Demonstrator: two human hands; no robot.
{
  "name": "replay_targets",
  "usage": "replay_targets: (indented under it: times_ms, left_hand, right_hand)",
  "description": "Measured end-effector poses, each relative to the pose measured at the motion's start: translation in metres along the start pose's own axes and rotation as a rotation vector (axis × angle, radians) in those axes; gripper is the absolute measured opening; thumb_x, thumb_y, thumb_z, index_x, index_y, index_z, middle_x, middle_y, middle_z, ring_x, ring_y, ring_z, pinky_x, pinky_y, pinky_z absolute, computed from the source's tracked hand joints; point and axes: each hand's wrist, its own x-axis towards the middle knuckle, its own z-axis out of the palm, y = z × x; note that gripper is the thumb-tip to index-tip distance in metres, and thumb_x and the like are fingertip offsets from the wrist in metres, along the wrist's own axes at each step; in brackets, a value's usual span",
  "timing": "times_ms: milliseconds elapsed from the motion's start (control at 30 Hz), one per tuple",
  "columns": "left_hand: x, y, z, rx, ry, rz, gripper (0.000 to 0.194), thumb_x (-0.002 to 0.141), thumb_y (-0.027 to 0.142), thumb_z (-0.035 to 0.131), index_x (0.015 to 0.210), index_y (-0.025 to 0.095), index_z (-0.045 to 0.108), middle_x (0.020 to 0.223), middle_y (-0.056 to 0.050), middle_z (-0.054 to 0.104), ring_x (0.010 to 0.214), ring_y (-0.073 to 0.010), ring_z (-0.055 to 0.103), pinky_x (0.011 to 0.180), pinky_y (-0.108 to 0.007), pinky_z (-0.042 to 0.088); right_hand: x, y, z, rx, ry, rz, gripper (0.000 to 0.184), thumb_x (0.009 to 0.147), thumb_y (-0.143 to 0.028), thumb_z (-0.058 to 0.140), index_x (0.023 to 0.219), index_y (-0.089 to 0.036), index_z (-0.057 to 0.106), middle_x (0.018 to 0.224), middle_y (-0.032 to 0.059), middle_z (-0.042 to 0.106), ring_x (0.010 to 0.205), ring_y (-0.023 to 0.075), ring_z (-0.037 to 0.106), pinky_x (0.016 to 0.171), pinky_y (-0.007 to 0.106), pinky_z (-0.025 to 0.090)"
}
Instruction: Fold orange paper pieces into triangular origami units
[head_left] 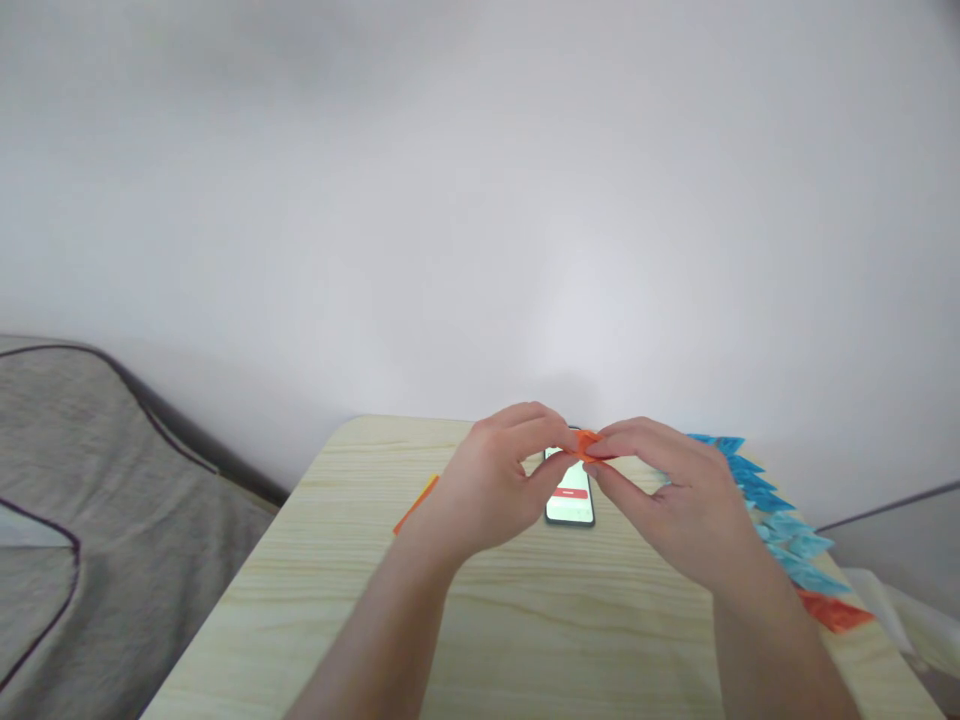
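Both my hands meet over the far middle of a light wooden table [315,590]. My left hand [491,485] and my right hand [667,495] pinch a small folded orange paper piece [587,444] between thumbs and fingertips, one from each side. The paper is held just above a phone [571,497] that lies flat with its screen lit and a red bar on it. Most of the paper is hidden by my fingers.
A row of folded blue paper pieces [780,525] runs along the table's right edge, ending in an orange one [832,610]. An orange paper sheet [415,505] lies left of my left hand. A grey cushioned seat [90,500] stands at the left; a white wall is behind.
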Motion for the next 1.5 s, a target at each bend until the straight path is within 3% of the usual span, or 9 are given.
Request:
replay_targets:
  times_ms: [200,300,433,600,700,800,933,1200,1500]
  left_hand:
    - [-0.002,0.002,-0.001,0.038,-0.040,-0.028,0.014,0.093,0.011,0.061,0.092,0.021,0.072,0.094,-0.005,0.072,0.089,-0.0183,0.065,0.080,-0.033,0.052]
    - [-0.003,0.005,0.001,-0.007,-0.021,-0.071,0.013,0.093,0.012,0.062,0.092,0.021,0.070,0.093,-0.005,0.071,0.086,-0.0179,0.064,0.077,-0.032,0.051]
    - [-0.003,0.009,0.001,-0.077,0.018,-0.104,0.005,0.094,0.018,0.064,0.092,0.021,0.068,0.090,-0.004,0.070,0.083,-0.0172,0.064,0.076,-0.032,0.052]
    - [-0.003,0.013,0.000,-0.150,0.022,-0.105,0.004,0.094,0.023,0.068,0.095,0.020,0.068,0.092,-0.004,0.071,0.086,-0.0165,0.066,0.081,-0.032,0.053]
    - [-0.003,0.013,0.000,-0.185,0.032,-0.106,0.003,0.095,0.023,0.068,0.095,0.019,0.069,0.093,-0.004,0.071,0.087,-0.0160,0.066,0.083,-0.031,0.053]
    - [-0.003,0.014,0.001,-0.212,0.044,-0.100,0.003,0.094,0.022,0.069,0.093,0.019,0.069,0.092,-0.004,0.072,0.085,-0.0158,0.066,0.082,-0.031,0.054]
    - [-0.002,0.014,0.001,-0.239,0.047,-0.089,0.004,0.093,0.023,0.071,0.095,0.019,0.071,0.093,-0.005,0.072,0.086,-0.0168,0.067,0.083,-0.033,0.054]
    - [-0.002,0.014,0.000,-0.262,0.030,-0.091,0.003,0.093,0.017,0.070,0.096,0.018,0.070,0.093,-0.004,0.071,0.086,-0.0159,0.066,0.082,-0.032,0.053]
    - [-0.001,0.014,0.003,-0.298,0.045,-0.129,0.002,0.093,0.019,0.070,0.095,0.019,0.070,0.091,-0.004,0.070,0.085,-0.0153,0.064,0.082,-0.031,0.052]
  right_hand:
    - [-0.002,0.001,0.001,-0.002,-0.028,0.038,0.011,0.095,-0.021,0.068,0.099,-0.030,0.074,0.106,0.0023,0.078,0.093,0.0208,0.073,0.082,0.036,0.058]
    - [-0.003,-0.001,0.000,0.052,-0.034,0.148,0.005,0.095,-0.029,0.071,0.097,-0.030,0.075,0.106,0.0021,0.078,0.095,0.0225,0.073,0.085,0.038,0.057]
    - [-0.003,-0.003,-0.001,0.151,-0.046,0.269,0.010,0.095,-0.037,0.071,0.100,-0.029,0.075,0.107,0.0025,0.078,0.098,0.0232,0.073,0.086,0.038,0.056]
    - [-0.004,-0.006,0.002,0.309,0.064,0.251,0.005,0.092,-0.033,0.077,0.092,-0.029,0.073,0.110,0.0019,0.077,0.101,0.0222,0.072,0.088,0.036,0.057]
    - [-0.005,-0.007,0.003,0.317,0.109,0.266,0.010,0.089,-0.032,0.079,0.098,-0.029,0.074,0.105,0.0028,0.077,0.098,0.0231,0.073,0.086,0.037,0.057]
    - [-0.004,-0.008,0.000,0.280,0.074,0.219,0.015,0.091,-0.032,0.077,0.106,-0.031,0.076,0.104,0.0039,0.077,0.095,0.0237,0.072,0.083,0.038,0.058]
    - [-0.002,-0.009,-0.003,0.252,0.008,0.142,0.010,0.095,-0.030,0.072,0.102,-0.031,0.079,0.109,0.0050,0.077,0.097,0.0246,0.072,0.087,0.041,0.058]
    - [-0.005,-0.007,-0.002,0.253,0.058,0.175,0.016,0.093,-0.028,0.075,0.109,-0.032,0.075,0.105,0.0029,0.077,0.095,0.0232,0.072,0.085,0.039,0.057]
    - [-0.002,-0.010,-0.005,0.244,-0.001,0.110,0.014,0.095,-0.022,0.071,0.104,-0.031,0.078,0.107,0.0038,0.076,0.095,0.0220,0.071,0.083,0.038,0.057]
